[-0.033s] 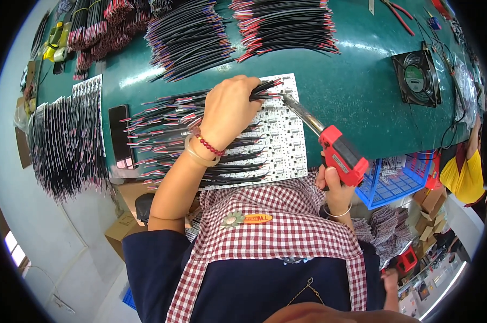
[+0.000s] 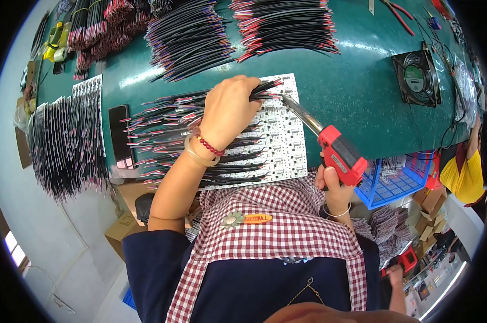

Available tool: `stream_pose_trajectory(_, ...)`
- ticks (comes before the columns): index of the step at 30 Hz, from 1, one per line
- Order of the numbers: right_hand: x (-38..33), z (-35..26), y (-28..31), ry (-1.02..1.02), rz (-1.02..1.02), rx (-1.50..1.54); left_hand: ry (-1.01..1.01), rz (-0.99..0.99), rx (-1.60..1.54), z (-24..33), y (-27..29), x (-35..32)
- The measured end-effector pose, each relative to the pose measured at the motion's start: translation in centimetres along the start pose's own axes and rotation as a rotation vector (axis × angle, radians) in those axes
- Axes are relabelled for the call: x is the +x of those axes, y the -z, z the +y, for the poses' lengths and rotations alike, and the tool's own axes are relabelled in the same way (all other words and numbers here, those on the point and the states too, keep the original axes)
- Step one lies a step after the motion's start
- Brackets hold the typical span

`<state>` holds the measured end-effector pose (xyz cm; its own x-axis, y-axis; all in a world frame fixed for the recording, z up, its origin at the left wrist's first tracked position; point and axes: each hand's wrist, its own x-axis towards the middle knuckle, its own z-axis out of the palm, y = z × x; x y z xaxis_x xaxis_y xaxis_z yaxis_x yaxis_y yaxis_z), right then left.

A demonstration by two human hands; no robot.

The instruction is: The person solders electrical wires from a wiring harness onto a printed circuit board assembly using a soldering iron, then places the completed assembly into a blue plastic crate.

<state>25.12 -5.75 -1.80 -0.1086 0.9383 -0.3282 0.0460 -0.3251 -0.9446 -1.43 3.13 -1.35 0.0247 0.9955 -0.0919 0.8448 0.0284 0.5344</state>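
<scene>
My left hand (image 2: 230, 102) is closed around a bunch of black wires (image 2: 266, 90) with red and white ends, above a white circuit board panel (image 2: 286, 148). More black wires lie in rows across that panel, beneath my wrist and forearm. In my right hand (image 2: 332, 182) is a red and black soldering gun (image 2: 341, 156), gripped by its handle. Its metal tip reaches up and left to the panel beside the wire ends held by my left hand. Whether the tip touches a wire is too small to tell.
Left of the panel lie a dark phone (image 2: 121, 137) and a finished-looking wired panel (image 2: 66, 140). Wire bundles (image 2: 284, 27) are spread along the far side. A black fan (image 2: 415, 78) stands at right, with red-handled pliers (image 2: 399, 16) beyond. A blue crate (image 2: 394, 185) sits below the table edge.
My hands, the wires and the soldering gun look almost unmoved. At the lower right, another person's hand and forearm have shifted slightly.
</scene>
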Motion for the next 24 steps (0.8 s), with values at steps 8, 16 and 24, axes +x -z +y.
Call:
stream_pose_trajectory(8, -0.2, 1.5, 0.6, 0.038, -0.022, -0.093, -0.001, -0.015, -0.076, 0.0, 0.2, 0.2)
stream_pose_trajectory(16, -0.1, 0.1, -0.4, 0.015, 0.011, -0.063, -0.005, -0.017, -0.074, -0.1, 0.1, 0.3)
stream_pose_trajectory(24, -0.5, 1.2, 0.3, -0.043, 0.008, -0.05, -0.024, -0.013, -0.007, -0.3, -0.1, 0.3)
